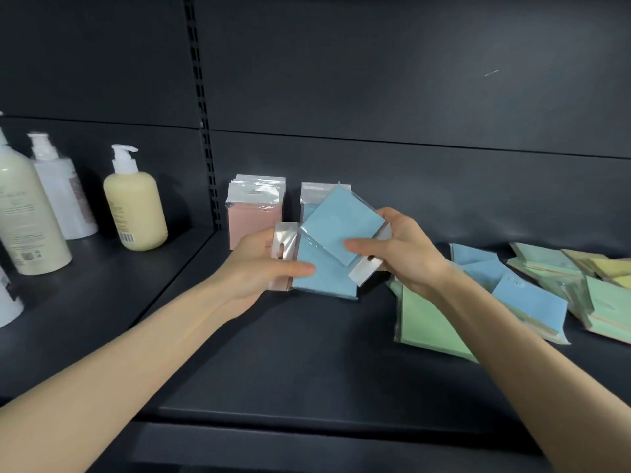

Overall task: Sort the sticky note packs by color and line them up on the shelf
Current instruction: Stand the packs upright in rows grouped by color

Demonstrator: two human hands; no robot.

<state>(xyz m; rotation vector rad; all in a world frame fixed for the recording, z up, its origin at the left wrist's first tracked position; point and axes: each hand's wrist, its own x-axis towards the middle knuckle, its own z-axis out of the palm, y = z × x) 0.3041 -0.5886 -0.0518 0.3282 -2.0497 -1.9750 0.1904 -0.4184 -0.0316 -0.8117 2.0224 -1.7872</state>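
Slip risk: my left hand (259,264) grips blue pack (324,278) by edge, my right hand (406,254) pinches second blue pack (341,227) tilted across it. Slick wrap, packs could slide, drop onto shelf (307,370). Pink stack (252,213) just beyond left hand, nudge could topple it.

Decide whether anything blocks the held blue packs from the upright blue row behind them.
Nothing visible does. The blue packs sit directly before the blue row; the pink row stands beside it.

cream pump bottle (135,209), white bottles (65,196) at left
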